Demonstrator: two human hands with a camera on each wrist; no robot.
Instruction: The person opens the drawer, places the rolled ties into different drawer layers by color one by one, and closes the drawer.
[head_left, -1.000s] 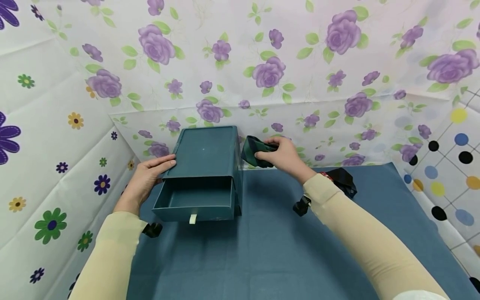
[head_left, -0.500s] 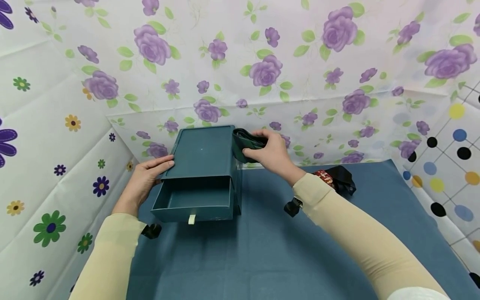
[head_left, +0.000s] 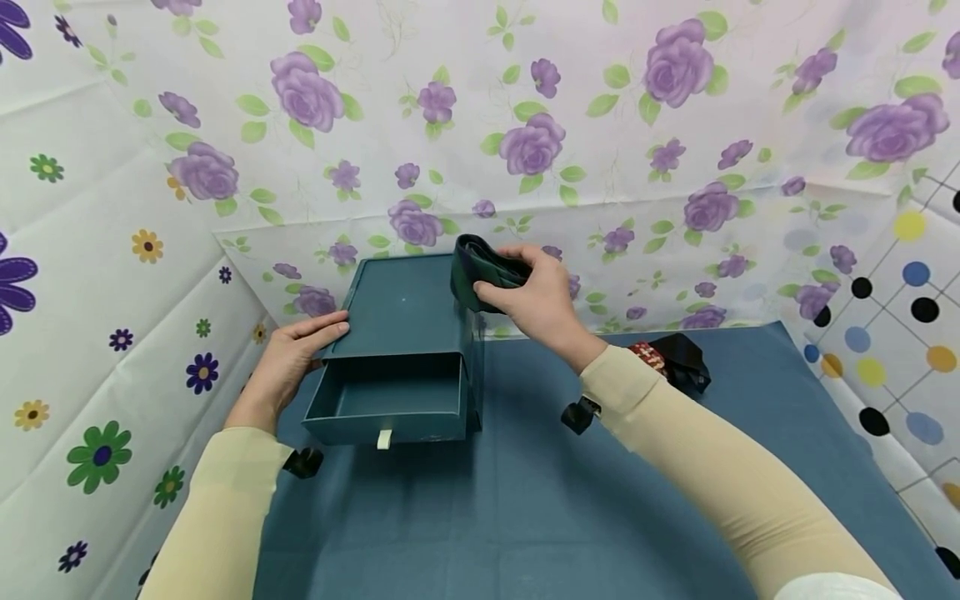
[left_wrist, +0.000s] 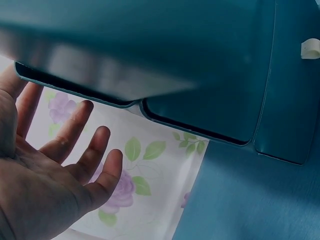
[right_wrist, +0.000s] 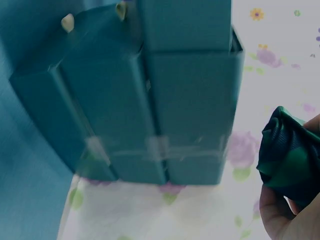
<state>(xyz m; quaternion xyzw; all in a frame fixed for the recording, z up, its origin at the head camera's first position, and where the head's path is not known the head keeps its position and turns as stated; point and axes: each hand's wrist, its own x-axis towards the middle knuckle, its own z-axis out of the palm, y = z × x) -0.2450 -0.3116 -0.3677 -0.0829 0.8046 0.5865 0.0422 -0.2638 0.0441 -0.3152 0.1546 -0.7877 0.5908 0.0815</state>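
A teal drawer cabinet (head_left: 408,304) stands left of centre with its top drawer (head_left: 384,427) pulled out; the drawer's visible inside holds nothing. My left hand (head_left: 288,358) rests its fingers on the cabinet's upper left edge, and in the left wrist view those fingers are loosely spread below the side. A folded, silky necktie (head_left: 480,271) in dark green and navy is pinched in my right hand (head_left: 543,300), above the cabinet's right rear edge. Seen from the right wrist, the necktie (right_wrist: 287,155) appears as a bundle apart from the cabinet.
A black cloth bundle (head_left: 681,362) with a red patterned piece (head_left: 648,356) lies behind my right forearm on the blue tablecloth (head_left: 525,517). A flowered backdrop (head_left: 637,167) rises right behind the cabinet, with patterned sheets on both sides.
My right hand has moved left and slightly up with the necktie, from beside the cabinet to over its right edge. The left hand and the drawer stay in place.
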